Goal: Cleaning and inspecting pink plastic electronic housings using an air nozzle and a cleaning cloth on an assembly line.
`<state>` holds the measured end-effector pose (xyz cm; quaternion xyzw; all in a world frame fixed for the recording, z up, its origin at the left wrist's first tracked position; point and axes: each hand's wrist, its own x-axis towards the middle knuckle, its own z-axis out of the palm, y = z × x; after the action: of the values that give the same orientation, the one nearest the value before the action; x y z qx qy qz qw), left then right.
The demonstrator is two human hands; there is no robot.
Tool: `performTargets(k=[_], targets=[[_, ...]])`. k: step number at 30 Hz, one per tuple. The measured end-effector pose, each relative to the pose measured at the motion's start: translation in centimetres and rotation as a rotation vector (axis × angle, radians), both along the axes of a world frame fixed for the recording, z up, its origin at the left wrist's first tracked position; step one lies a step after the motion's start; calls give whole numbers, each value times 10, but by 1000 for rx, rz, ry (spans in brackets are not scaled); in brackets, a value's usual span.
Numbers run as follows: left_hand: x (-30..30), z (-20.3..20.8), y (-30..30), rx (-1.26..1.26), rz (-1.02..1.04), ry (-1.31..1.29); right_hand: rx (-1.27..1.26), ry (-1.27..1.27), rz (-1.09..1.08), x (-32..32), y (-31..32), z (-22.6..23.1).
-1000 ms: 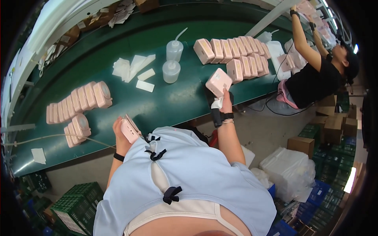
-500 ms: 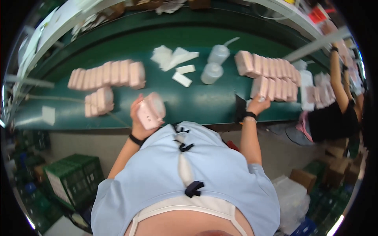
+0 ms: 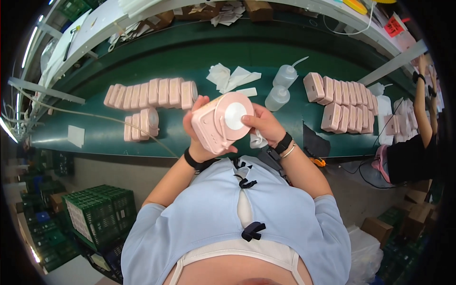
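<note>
My left hand (image 3: pixel 201 137) is closed around a pink boxy plastic device (image 3: pixel 209 132), which has a round pink disc with a silvery-white centre on its side. It is held tilted above the table's near edge. My right hand (image 3: pixel 267 124) comes in from the right, its thumb touching the rim of the silvery centre. A crumpled white wipe (image 3: pixel 258 140) sticks out below its curled fingers. Similar pink devices stand in two rows on the left (image 3: pixel 149 92) and two tight rows on the right (image 3: pixel 339 90).
Two translucent squeeze bottles (image 3: pixel 277 98) stand on the green table (image 3: pixel 190 123) beyond my hands, beside white papers (image 3: pixel 232 77). A thin cord (image 3: pixel 109 116) crosses the left side. A black cloth (image 3: pixel 315 141) lies right of my wrist. Green crates (image 3: pixel 99 213) stand lower left; another person works far right.
My right hand has left the right-hand rows and come to the pink device. My left hand has raised and turned the device, showing its disc. The view has shifted.
</note>
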<state>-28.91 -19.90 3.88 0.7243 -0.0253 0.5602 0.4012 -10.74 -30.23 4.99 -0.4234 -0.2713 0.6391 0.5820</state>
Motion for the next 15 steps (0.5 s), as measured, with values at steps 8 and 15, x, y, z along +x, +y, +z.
performTargets(k=[8, 15], targets=[[-50, 36, 22, -365, -147, 520, 521, -907, -261, 9, -6, 48], [-24, 67, 5, 56, 175, 632, 609, -1032, -157, -5, -15, 63]])
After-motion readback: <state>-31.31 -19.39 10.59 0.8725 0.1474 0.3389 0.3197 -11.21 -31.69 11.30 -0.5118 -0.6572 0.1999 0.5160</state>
